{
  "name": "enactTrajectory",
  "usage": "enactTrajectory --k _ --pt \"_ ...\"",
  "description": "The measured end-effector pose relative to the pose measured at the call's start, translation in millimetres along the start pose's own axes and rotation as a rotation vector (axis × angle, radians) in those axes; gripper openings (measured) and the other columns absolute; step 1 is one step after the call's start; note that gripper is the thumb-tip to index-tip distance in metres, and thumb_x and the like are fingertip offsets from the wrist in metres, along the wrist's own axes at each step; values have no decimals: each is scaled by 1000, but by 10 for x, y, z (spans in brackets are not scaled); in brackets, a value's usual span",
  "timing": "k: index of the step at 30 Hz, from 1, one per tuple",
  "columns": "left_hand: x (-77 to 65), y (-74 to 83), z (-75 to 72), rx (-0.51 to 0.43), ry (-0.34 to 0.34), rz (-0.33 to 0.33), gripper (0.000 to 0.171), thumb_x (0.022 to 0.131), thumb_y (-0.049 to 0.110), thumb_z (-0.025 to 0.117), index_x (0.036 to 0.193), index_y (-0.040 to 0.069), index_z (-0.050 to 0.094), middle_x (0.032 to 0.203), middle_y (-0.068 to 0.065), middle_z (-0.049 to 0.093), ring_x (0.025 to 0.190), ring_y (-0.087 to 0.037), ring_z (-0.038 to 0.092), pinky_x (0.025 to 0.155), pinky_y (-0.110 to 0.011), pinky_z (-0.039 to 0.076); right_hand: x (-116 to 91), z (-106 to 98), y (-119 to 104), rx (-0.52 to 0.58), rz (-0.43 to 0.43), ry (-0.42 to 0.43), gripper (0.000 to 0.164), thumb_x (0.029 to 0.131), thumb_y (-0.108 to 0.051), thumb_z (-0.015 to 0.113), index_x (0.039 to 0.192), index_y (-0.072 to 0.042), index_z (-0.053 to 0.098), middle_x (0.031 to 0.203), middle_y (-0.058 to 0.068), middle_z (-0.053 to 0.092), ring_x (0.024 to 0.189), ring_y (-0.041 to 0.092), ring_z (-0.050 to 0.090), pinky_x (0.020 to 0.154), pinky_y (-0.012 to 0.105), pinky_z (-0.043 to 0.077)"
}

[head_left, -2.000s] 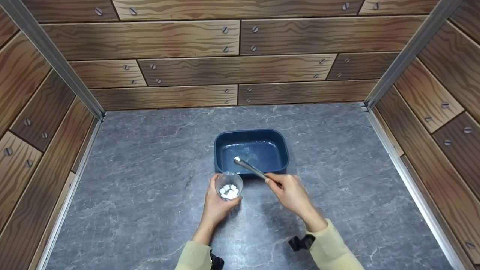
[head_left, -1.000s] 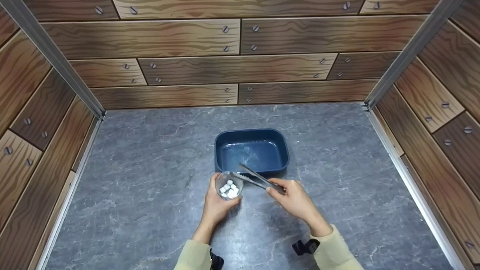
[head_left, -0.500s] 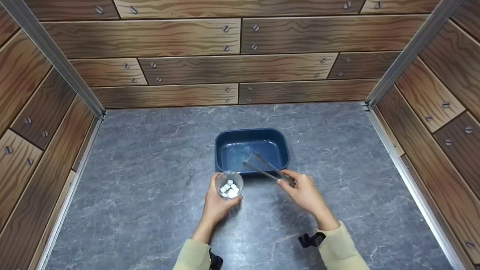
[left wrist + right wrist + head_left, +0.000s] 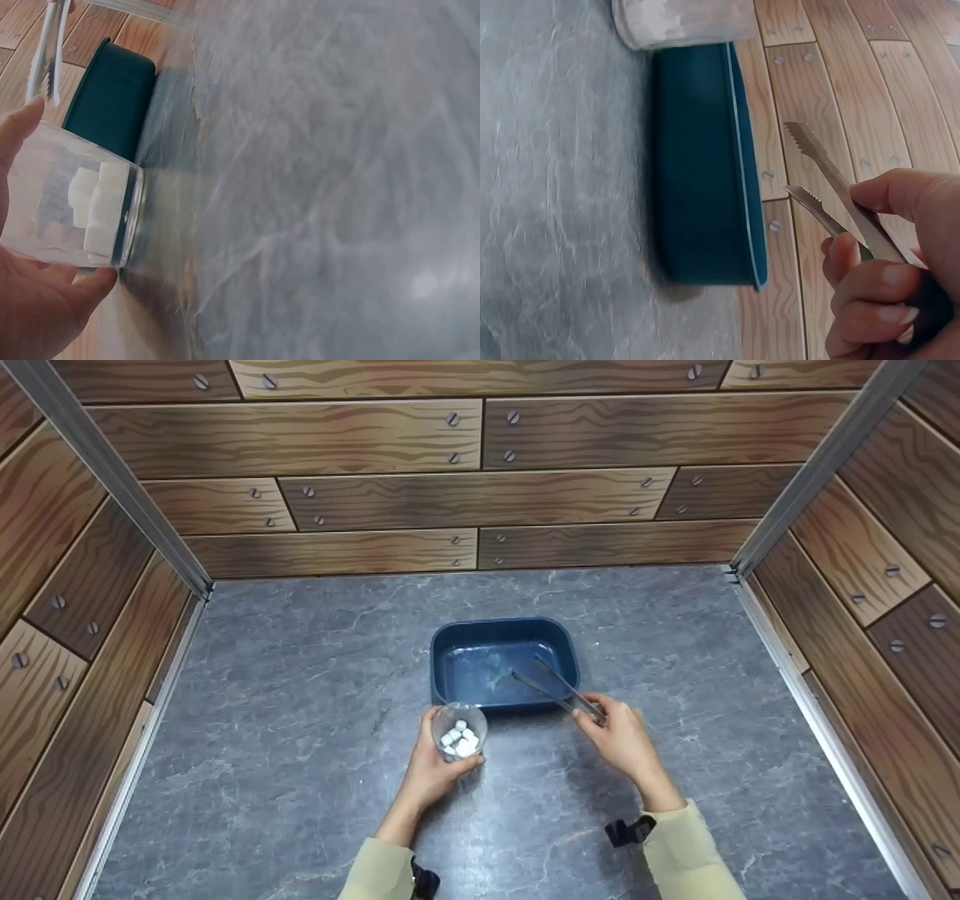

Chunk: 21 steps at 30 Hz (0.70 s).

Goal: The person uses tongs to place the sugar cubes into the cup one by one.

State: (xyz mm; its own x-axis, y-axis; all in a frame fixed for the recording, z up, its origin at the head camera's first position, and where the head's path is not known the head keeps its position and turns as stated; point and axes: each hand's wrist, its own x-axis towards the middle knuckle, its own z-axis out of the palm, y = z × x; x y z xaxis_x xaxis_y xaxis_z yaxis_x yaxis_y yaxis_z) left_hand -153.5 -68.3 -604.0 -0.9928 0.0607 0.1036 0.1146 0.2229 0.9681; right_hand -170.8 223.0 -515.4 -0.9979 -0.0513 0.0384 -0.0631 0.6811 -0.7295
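My left hand (image 4: 433, 780) grips a clear cup (image 4: 30, 191), fingers and thumb round its wall. Several small white cubes (image 4: 465, 747) lie at the cup's bottom; they could be sugar cubes or marshmallows. In the right wrist view my right hand (image 4: 900, 277) holds metal tongs (image 4: 826, 165) with toothed tips, pinched between thumb and fingers. The tongs' arms stand apart with nothing between them. They hang over the right part of a dark blue rectangular container (image 4: 701, 172). The cup is at the container's near left corner in the head view.
Grey marbled tabletop (image 4: 300, 697) surrounds the container. Wood-patterned panels (image 4: 375, 435) close off the back and both sides, with metal rails (image 4: 832, 454) at the corners. Light patches or wetness show on the container's floor.
A white cube held in the tongs two seconds ago is now gone from them, and another shows in the cup. The tongs have spread and moved right over the container. The left hand has stayed.
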Motion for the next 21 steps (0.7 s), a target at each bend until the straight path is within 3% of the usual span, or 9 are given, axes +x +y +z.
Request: enactTrajectory --k 9,11,14,18,21 --pt "6 9 -92 -22 -95 -2 97 71 16 89 146 8 28 142 -24 41 130 -38 41 107 -55 31 110 -82 168 -41 73 61 35 95 -18 63 121 4 60 76 7 61 53 16 50 46 28 40" --pt "-6 93 -110 -25 -104 -6 96 71 12 88 145 5 27 143 -26 39 130 -41 40 108 -56 29 138 -107 205 -46 86 79 36 95 -19 62 122 5 59 78 8 62 55 17 53 48 30 43" --pt "-4 96 -127 -14 -122 -18 96 72 12 87 146 6 26 145 -25 37 131 -39 39 108 -54 29 178 -144 266 -60 103 102 37 95 -19 61 122 6 58 81 11 63 60 19 57 53 32 46" --pt "20 5 -143 -15 -148 -11 96 72 13 87 145 11 26 146 -22 37 132 -36 38 109 -53 28 221 -191 348 -88 130 137 38 95 -19 59 123 6 57 89 15 66 69 24 61 60 35 47" --pt "28 -10 -156 -17 -153 12 94 70 10 87 144 11 28 145 -23 38 132 -38 38 109 -55 28 254 -214 406 -91 173 142 40 97 -19 55 128 6 54 93 18 67 68 25 60 58 35 45"
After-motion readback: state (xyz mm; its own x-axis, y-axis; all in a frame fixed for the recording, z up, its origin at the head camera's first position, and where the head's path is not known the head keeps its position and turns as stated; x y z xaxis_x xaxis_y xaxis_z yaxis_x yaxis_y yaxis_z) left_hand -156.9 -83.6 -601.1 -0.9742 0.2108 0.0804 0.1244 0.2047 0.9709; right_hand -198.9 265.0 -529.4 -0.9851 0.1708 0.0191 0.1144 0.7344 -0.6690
